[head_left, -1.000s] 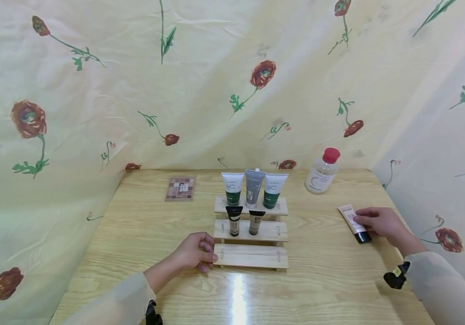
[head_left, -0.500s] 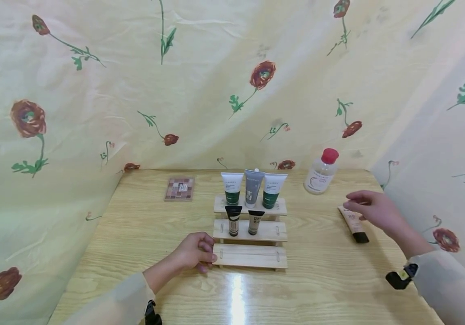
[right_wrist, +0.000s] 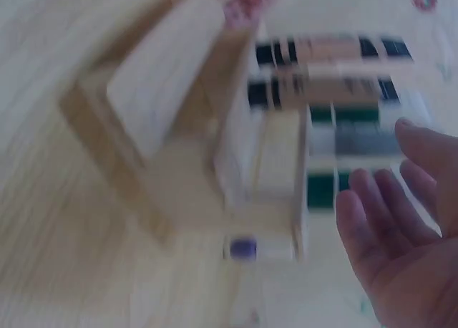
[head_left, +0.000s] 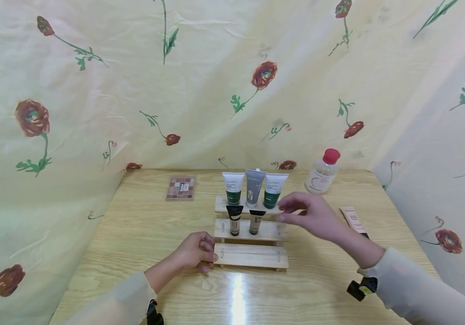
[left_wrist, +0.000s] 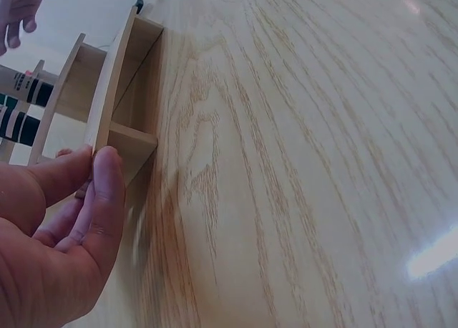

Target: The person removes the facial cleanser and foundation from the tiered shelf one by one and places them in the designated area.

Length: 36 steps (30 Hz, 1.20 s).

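Pale flower-printed cloth (head_left: 200, 85) backs a wood-grain table (head_left: 143, 221) streaked by bright glare (head_left: 238, 300).

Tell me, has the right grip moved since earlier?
Yes: in the head view, the right grip moved left, from the lying tube to the right end of the unmoved rack.

Pale wooden three-tier stepped rack (head_left: 244, 230), lowest step (head_left: 251, 256) pinched at its left end by the left hand (head_left: 196, 250), white-and-green squeeze tube (head_left: 273, 189) standing on the top step (head_left: 221, 205), near the right hand (head_left: 314, 214), two beige black-ended tubes (head_left: 255, 223) upright on the middle step (head_left: 269, 232).
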Each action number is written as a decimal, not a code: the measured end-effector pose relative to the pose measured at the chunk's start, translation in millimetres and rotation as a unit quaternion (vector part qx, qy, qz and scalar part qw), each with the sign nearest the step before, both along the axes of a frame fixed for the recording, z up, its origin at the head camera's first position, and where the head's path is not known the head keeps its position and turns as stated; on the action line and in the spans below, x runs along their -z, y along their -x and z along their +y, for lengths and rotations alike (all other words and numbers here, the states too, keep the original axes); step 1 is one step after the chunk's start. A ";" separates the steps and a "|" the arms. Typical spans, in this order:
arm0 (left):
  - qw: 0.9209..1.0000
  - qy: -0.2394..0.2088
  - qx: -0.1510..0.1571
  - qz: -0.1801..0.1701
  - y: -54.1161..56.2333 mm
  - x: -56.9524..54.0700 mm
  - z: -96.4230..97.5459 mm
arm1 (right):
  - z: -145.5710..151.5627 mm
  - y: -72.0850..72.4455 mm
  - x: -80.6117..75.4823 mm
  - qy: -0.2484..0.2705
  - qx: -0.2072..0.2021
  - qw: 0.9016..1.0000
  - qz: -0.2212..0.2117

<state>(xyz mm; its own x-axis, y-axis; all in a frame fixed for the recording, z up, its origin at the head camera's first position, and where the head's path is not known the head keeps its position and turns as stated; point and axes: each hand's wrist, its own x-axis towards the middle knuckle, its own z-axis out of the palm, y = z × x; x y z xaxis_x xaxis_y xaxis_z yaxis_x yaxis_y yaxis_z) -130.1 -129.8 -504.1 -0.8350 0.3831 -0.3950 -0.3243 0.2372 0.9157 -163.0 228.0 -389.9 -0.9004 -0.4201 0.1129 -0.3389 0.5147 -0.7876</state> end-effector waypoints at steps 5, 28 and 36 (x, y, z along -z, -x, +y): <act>1.000 0.000 0.000 -0.005 -0.4 0.7 1.2 | -26.9 -3.3 14.0 0.023 -0.020 0.999 -0.020; 1.000 -0.001 0.003 -0.012 2.0 0.5 1.3 | -35.3 -9.4 29.2 0.053 0.002 0.998 -0.039; 1.000 0.000 0.002 -0.016 1.9 -0.4 1.0 | 17.3 -13.4 10.6 0.046 0.062 0.997 -0.010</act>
